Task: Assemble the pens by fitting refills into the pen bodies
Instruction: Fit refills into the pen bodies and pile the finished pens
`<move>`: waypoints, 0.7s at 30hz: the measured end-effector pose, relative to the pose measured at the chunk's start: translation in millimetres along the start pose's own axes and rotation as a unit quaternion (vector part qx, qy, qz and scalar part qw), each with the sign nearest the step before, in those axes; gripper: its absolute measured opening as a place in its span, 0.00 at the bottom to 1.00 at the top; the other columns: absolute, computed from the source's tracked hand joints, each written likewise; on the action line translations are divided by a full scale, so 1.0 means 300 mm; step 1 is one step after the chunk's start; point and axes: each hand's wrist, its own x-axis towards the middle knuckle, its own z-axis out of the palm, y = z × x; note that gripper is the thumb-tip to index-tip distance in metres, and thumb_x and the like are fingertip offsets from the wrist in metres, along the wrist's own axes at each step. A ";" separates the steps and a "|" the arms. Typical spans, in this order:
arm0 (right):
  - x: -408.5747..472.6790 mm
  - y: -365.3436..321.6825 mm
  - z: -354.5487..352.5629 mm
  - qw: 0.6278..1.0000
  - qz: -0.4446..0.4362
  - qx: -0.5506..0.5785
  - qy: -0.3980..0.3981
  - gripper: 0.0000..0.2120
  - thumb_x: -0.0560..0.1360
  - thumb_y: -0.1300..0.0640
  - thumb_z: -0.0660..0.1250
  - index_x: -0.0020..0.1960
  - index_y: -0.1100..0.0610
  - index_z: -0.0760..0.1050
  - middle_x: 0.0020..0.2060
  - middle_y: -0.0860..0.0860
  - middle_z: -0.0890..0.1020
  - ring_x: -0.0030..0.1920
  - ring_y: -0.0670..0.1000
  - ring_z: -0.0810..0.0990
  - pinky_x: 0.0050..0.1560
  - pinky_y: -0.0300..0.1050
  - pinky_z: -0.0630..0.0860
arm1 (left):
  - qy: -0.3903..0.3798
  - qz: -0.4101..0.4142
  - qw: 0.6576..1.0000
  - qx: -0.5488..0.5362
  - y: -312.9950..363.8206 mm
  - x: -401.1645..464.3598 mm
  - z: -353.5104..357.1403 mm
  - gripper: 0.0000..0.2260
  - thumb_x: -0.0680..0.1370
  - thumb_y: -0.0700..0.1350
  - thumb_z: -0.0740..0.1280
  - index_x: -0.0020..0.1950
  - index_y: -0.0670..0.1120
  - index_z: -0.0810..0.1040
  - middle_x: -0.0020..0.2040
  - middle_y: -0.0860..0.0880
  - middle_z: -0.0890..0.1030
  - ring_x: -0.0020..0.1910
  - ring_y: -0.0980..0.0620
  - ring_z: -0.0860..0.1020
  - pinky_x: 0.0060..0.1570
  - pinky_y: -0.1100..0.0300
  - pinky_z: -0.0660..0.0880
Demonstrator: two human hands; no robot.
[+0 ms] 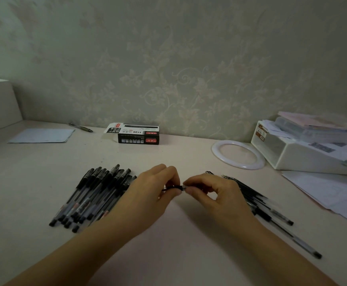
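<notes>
Over the middle of the smooth pale desk (178, 244), left hand (154, 195) and right hand (216, 193) both pinching one slim black pen piece (173, 188) between them; capped clear-barrel pens (92, 195) heaped left, thin refills (255, 199) right.

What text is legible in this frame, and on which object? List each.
"1120" on the top face of the black-and-white pen box, upside down to the camera.
"1120" again on the box's open end flap, turned sideways.
Red patches and small print on the box: too small to read.
Brown labels on the white desk organizer: blurred, unreadable.
Print on the pile of capped pens: unreadable.
Loose papers: nothing readable.
</notes>
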 end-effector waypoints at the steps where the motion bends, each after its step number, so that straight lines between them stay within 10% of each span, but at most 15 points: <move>1: 0.000 0.001 0.000 1.000 0.010 0.001 0.007 0.09 0.75 0.55 0.71 0.56 0.50 0.82 0.46 0.41 0.84 0.45 0.44 0.81 0.47 0.32 0.75 | 0.014 -0.008 1.000 0.011 -0.003 0.001 -0.011 0.04 0.77 0.46 0.68 0.44 0.51 0.74 0.40 0.58 0.73 0.38 0.59 0.73 0.37 0.70 0.67; 7: -0.002 0.064 -0.064 0.987 0.087 -0.091 0.102 0.05 0.76 0.57 0.71 0.51 0.51 0.81 0.43 0.42 0.81 0.44 0.40 0.78 0.44 0.26 0.71 | 0.139 -0.208 0.954 0.166 -0.120 0.012 -0.144 0.03 0.77 0.47 0.66 0.48 0.48 0.76 0.45 0.49 0.75 0.42 0.48 0.75 0.41 0.53 0.74; 21: -0.014 0.109 -0.123 0.935 0.220 -0.273 0.048 0.06 0.73 0.50 0.72 0.41 0.50 0.79 0.42 0.46 0.75 0.42 0.48 0.75 0.41 0.43 0.71 | -0.014 -0.343 0.904 0.255 -0.223 -0.014 -0.173 0.08 0.79 0.51 0.62 0.51 0.47 0.73 0.47 0.47 0.75 0.45 0.46 0.75 0.43 0.54 0.73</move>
